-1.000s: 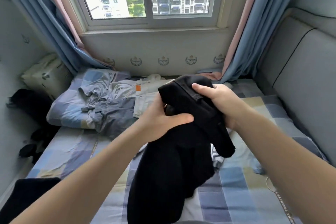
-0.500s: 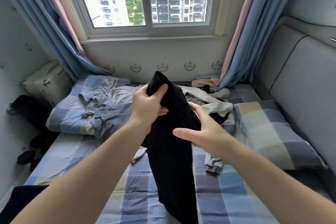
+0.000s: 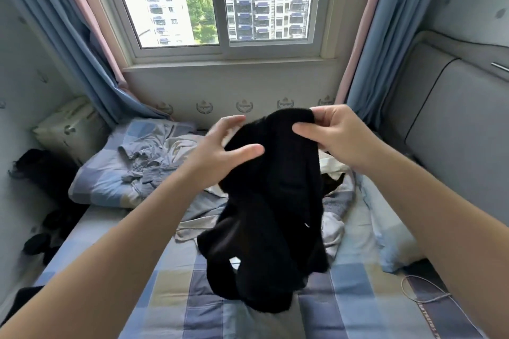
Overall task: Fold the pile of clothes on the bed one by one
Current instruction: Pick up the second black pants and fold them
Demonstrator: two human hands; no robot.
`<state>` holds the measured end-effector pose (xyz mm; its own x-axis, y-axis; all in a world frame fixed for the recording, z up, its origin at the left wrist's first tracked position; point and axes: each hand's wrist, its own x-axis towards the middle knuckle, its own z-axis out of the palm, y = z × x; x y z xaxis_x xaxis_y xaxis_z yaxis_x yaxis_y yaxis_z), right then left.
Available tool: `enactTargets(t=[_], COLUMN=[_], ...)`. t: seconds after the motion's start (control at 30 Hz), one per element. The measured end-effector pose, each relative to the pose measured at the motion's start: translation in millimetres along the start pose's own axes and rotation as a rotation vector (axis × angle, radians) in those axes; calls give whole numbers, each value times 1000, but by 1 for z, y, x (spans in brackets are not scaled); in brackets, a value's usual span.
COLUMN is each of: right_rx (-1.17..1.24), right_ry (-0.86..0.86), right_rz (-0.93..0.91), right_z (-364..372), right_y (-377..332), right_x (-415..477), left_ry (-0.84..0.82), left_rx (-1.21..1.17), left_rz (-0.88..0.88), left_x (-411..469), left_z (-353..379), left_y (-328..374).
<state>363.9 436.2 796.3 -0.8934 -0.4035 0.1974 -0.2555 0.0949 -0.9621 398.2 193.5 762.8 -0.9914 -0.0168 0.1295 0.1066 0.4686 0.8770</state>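
Note:
A black garment [image 3: 272, 212] hangs bunched in the air over the bed [image 3: 176, 297]. My right hand [image 3: 340, 137] pinches its top edge between thumb and fingers. My left hand [image 3: 217, 154] touches the garment's left side with the thumb pressed on the cloth and the fingers spread; whether it grips is unclear. Behind the garment lies the pile of clothes [image 3: 334, 201], light and grey pieces partly hidden. More grey clothes [image 3: 150, 165] lie crumpled on the left pillow [image 3: 104, 181].
A padded grey headboard [image 3: 451, 129] runs along the right. A second pillow [image 3: 391, 231] lies at the right, with a thin cord [image 3: 421, 292] near it. Dark items [image 3: 38, 242] lie on the floor at the left. Window and blue curtains [image 3: 63, 44] stand ahead.
The right hand has taken hold of the garment's top edge and lifted it. The left hand has let go of the top and spread against the side. The garment now hangs bunched, not long.

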Motion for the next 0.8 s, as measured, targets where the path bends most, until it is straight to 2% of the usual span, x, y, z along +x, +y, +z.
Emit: enactTargets(t=[0.07, 0.13, 0.2, 0.27, 0.4, 0.47, 0.57, 0.67, 0.73, 0.8], right_rx=[-88, -154, -137, -60, -142, -200, -241, -213, -189, -208], right_ry=[-44, -49, -15, -8, -219, -187, -87, -111, -135, -173], right_rz=[-41, -68, -61, -32, 181, 257, 265, 293, 295, 275], right_z=[2, 8, 11, 10, 9, 10, 2, -5, -9, -12], right_y=[-16, -25, -22, -11, 31, 56, 73, 61, 48, 34], right_x=[6, 8, 9, 4, -22, -34, -41, -38, -33, -26], left_ry=[-169, -224, -129, -14, 129, 168, 227, 274, 245, 116], left_rx=[-234, -281, -277, -396, -576, -567, -557, -373, -182, -105], left_rz=[10, 40, 62, 28, -32, -38, -98, -167, -191, -173], left_x=[-4, -10, -13, -12, -6, -4, -1, 6, 10, 11], left_z=[13, 26, 33, 33, 21, 13, 5, -2, -7, -11], left_y=[9, 17, 21, 20, 24, 26, 19, -6, -18, -21])
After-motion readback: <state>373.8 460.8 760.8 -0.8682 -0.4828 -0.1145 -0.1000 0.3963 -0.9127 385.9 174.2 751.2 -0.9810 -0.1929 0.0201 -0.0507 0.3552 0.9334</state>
